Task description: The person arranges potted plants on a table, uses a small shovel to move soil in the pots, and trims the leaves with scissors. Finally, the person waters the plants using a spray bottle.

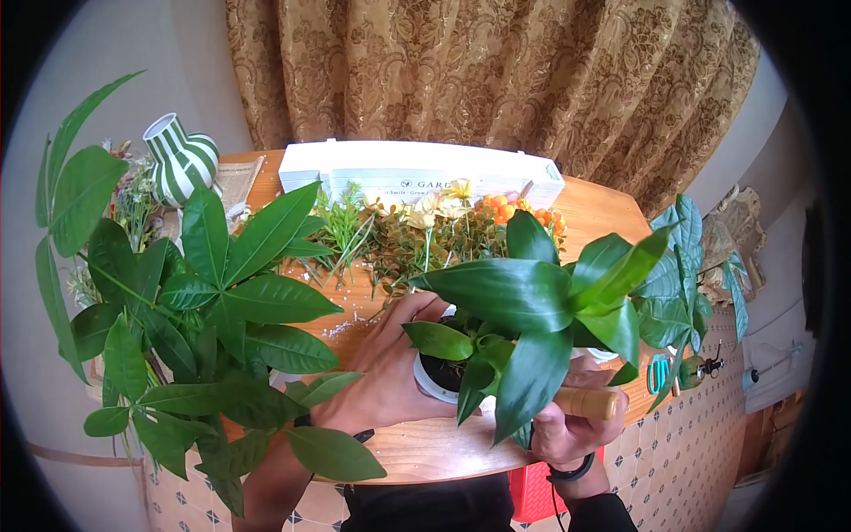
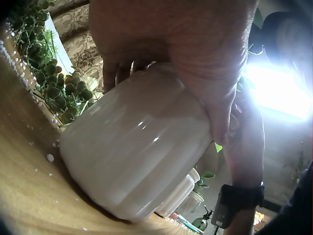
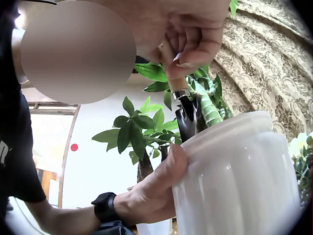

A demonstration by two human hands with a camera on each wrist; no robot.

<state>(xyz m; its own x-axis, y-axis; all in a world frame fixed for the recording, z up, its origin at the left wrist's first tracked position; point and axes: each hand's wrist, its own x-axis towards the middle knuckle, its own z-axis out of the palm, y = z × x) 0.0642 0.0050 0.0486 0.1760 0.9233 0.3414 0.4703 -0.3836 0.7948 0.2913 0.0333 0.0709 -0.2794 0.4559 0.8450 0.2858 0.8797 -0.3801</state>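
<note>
A white ribbed flowerpot (image 2: 132,147) stands tilted on the table, with dark soil (image 1: 441,372) inside. From it rises a plant with broad glossy leaves (image 1: 505,293) and a thick green stem (image 3: 210,105). My left hand (image 1: 381,377) grips the pot at its rim, thumb on the near side. In my right hand (image 1: 567,434) is a small garden trowel, held by its wooden handle (image 1: 587,403). Its dark metal blade (image 3: 188,120) points down into the pot beside the stem, the tip hidden behind the rim.
A large leafy plant (image 1: 266,301) fills the left side, close to my left arm. Behind the pot lie artificial flowers and greenery (image 1: 399,239) before a white wooden planter (image 1: 417,168). A green-striped vase (image 1: 184,164) stands back left. Teal-handled scissors (image 1: 658,374) lie right; white granules (image 1: 341,326) dot the table.
</note>
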